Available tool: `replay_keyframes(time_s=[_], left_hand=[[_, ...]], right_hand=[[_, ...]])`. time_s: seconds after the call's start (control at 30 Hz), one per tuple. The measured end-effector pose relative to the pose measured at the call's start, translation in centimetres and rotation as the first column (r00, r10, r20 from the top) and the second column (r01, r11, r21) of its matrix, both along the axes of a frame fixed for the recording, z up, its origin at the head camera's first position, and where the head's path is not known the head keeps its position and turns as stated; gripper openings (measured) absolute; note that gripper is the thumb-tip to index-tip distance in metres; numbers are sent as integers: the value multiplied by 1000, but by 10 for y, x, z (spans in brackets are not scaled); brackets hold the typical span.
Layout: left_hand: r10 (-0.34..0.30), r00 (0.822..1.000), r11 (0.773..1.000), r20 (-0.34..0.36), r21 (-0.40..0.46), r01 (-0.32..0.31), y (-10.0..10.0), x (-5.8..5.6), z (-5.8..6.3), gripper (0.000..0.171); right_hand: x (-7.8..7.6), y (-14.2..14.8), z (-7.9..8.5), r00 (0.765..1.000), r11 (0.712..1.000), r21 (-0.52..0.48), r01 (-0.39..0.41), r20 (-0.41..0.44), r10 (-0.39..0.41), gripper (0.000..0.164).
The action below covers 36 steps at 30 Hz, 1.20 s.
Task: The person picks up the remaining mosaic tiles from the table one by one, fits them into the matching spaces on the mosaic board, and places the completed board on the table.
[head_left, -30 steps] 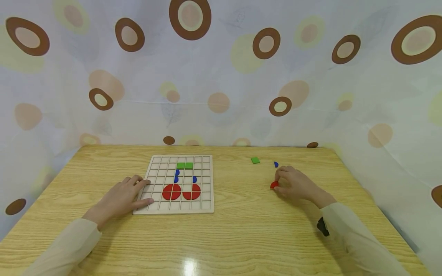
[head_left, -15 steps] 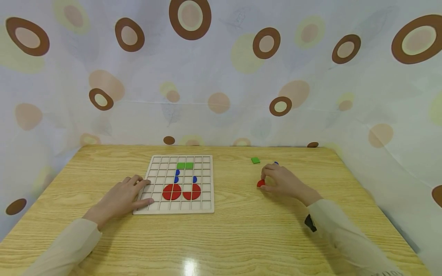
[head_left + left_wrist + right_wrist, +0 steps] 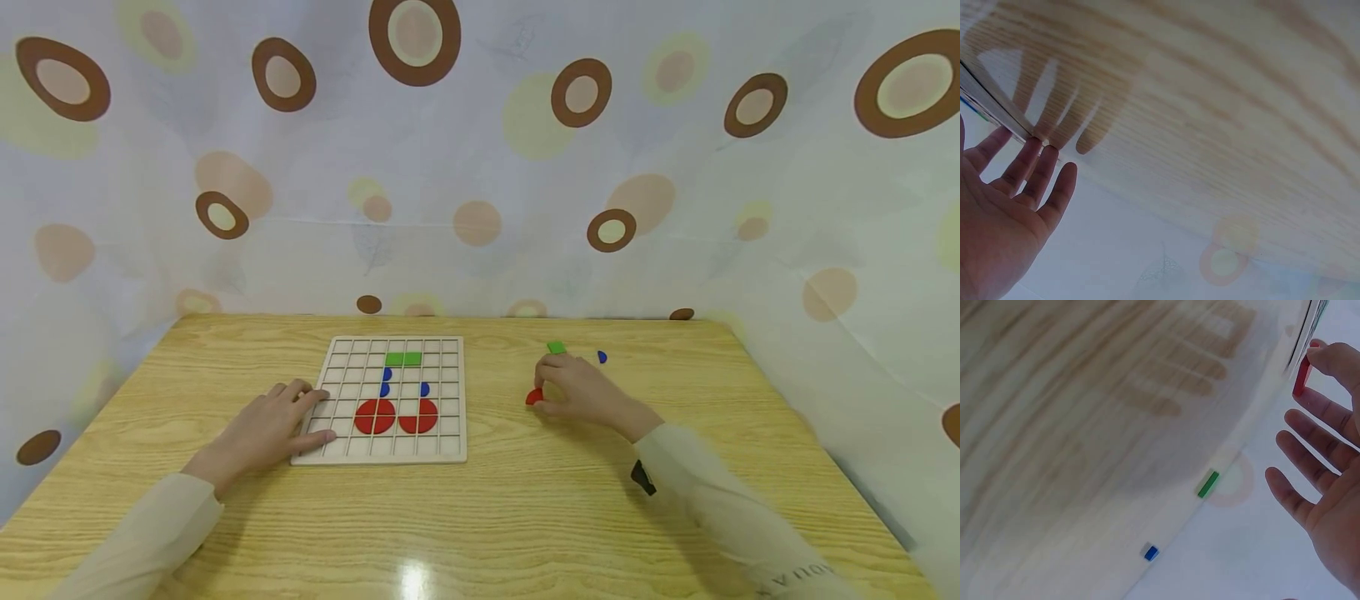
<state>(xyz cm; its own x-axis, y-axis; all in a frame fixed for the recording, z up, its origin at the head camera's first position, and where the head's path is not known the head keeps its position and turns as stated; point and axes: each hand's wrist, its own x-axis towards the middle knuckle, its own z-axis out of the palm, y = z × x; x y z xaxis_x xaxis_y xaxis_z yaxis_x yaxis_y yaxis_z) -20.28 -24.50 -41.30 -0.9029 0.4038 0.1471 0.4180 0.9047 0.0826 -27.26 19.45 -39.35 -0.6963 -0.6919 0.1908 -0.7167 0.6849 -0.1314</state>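
Observation:
Between thumb and index finger, my right hand (image 3: 577, 390) pinches a red quarter-circle piece (image 3: 534, 397) to the right of the board; the right wrist view shows this red piece (image 3: 1302, 374) edge-on. My left hand (image 3: 262, 425) rests at the left edge of a white grid board (image 3: 450, 446), fingers spread and thumb on its lower left. On the board lie two green squares (image 3: 403, 359), several small blue half-circles (image 3: 424, 389) and several red quarter pieces. The red ones form a full circle (image 3: 375, 416) on the left and a circle with its upper-left quarter absent (image 3: 426, 421) on the right.
A loose green square (image 3: 556, 347) lies just beyond my right hand, and a blue half-circle (image 3: 602, 357) lies to its right. The wooden table (image 3: 480, 533) ends at a patterned cloth backdrop (image 3: 480, 267) behind and at the sides.
My right hand has moved left toward the board with the red quarter-circle, uncovering the loose blue half-circle. The left hand and the board pieces have stayed in place.

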Motion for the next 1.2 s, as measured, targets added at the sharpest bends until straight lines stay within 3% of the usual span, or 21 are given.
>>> replay_keyframes(time_s=[1.2], left_hand=[[-1,1000,1000,-5,-13,0,-2,-3,-4,67]], right_hand=[[1,-108,7,982,981,93,-169,-68,176,23]])
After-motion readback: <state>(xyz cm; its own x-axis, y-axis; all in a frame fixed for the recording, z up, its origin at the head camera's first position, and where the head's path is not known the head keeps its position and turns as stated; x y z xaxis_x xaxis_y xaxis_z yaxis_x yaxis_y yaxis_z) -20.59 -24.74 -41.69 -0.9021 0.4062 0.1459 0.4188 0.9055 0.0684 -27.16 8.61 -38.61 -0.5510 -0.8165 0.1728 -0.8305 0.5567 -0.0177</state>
